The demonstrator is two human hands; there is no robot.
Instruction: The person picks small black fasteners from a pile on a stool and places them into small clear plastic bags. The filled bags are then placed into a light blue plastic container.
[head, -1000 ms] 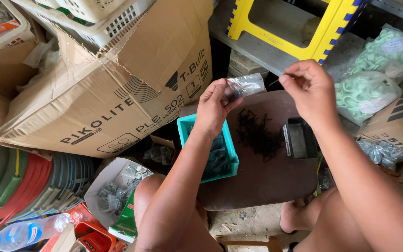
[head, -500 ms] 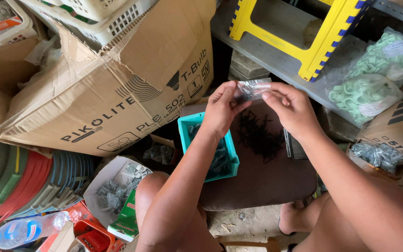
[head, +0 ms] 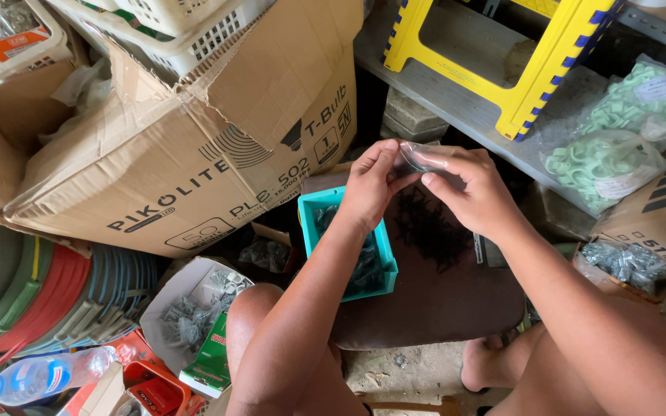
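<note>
My left hand (head: 370,189) and my right hand (head: 468,190) are close together, both pinching a small clear plastic bag (head: 419,156) between fingertips. They hover above a brown stool seat (head: 425,308) that carries a pile of small black screws (head: 429,227). Under my left wrist a teal plastic tray (head: 315,205) with small packets rests on the seat's left side. My bare knees show at the bottom.
A large tilted cardboard box (head: 186,162) fills the left. A yellow step stool (head: 533,54) stands on a grey shelf, bags of green plastic clips (head: 610,146) beside it. An open white box of metal parts (head: 186,316), coloured hose coils (head: 32,300) and a water bottle (head: 32,376) lie lower left.
My right hand has come in from the right to meet the left at the small bag. Both hands have moved slightly lower and closer to me.
</note>
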